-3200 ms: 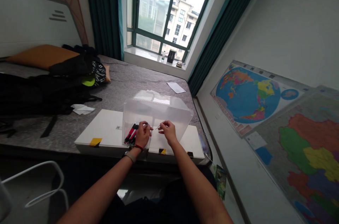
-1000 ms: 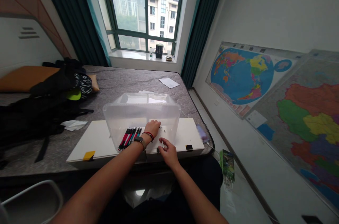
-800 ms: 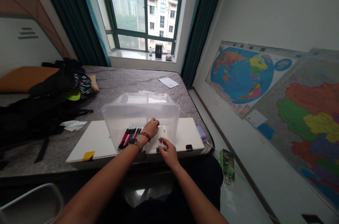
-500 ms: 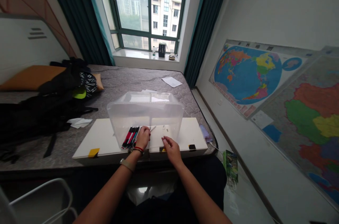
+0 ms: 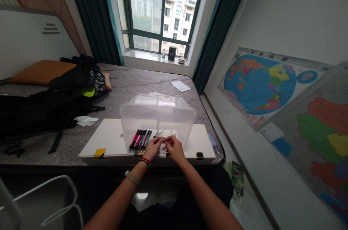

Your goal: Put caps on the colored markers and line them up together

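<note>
My left hand (image 5: 154,147) and my right hand (image 5: 174,147) meet at the fingertips over the white boxes, just inside the open side of a clear plastic bin (image 5: 157,116) lying on its side. Both hands are closed in a pinch; whatever small thing sits between the fingers is too small to make out. Left of my left hand, a row of pens (image 5: 140,139) in red, black and teal lies side by side. A thin pale pen part (image 5: 160,133) rests behind my fingers, with tiny dark pieces (image 5: 174,135) to its right.
Two white boxes (image 5: 95,139) with yellow and black tabs support the bin on a grey mattress (image 5: 127,77). Black bags (image 5: 35,117) lie at the left, beside a crumpled tissue (image 5: 86,120). A paper sheet (image 5: 180,86) is farther back. A white cable (image 5: 62,212) loops at lower left.
My left hand has moved from the pale part beside the pens toward my right hand, and their fingertips now meet. The camera view has shifted and tilted slightly.
</note>
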`<state>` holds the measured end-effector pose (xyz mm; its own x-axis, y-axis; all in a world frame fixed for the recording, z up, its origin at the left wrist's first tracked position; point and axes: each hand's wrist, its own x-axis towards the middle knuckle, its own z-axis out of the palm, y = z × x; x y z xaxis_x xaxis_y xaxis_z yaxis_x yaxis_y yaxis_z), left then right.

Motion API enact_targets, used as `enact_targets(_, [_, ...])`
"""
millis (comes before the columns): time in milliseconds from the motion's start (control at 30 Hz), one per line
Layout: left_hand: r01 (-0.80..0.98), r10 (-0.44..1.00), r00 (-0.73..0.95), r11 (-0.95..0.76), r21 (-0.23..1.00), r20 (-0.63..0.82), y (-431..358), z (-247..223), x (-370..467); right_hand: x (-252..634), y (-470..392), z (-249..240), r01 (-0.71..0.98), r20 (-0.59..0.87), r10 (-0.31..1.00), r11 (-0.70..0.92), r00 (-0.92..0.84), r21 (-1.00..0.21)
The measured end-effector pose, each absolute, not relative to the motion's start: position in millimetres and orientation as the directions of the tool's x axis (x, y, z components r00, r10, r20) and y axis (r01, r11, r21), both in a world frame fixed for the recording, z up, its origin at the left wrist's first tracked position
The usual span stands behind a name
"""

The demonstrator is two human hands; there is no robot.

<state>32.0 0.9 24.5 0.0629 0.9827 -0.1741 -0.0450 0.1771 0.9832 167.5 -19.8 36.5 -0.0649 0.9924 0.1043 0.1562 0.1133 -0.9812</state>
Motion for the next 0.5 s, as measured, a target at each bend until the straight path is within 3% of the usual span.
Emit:
enact_targets(133, [0.033, 0.993, -0.098, 0.071, 0.997, -0.068, 3.3, 25.9, 11.9, 171.1, 11.3, 50.6, 0.447, 0.221, 0.965, 0.262, -0.143, -0.855])
enact_targets(233, [0.112, 0.985, -0.167, -0.010, 0.994, 0.029, 3.3, 28.6, -1.2, 161.1, 48.2, 60.9, 0.679, 0.261, 0.932, 0.363, -0.253, -0.638])
enact_targets(367, [0.170, 0.990, -0.125, -0.044, 0.984, 0.066, -2.4, 31.4, -9.1, 133.1, 97.3, 69.0, 0.747, 0.107, 0.835, 0.534, -0.540, -0.396])
enact_targets(500, [0.182, 0.994, -0.085, -0.054, 0.982, 0.070, -6.7, 32.0, -11.3, 109.6, 124.0, 73.5, 0.770, -0.033, 0.814, 0.534, -0.579, -0.349])
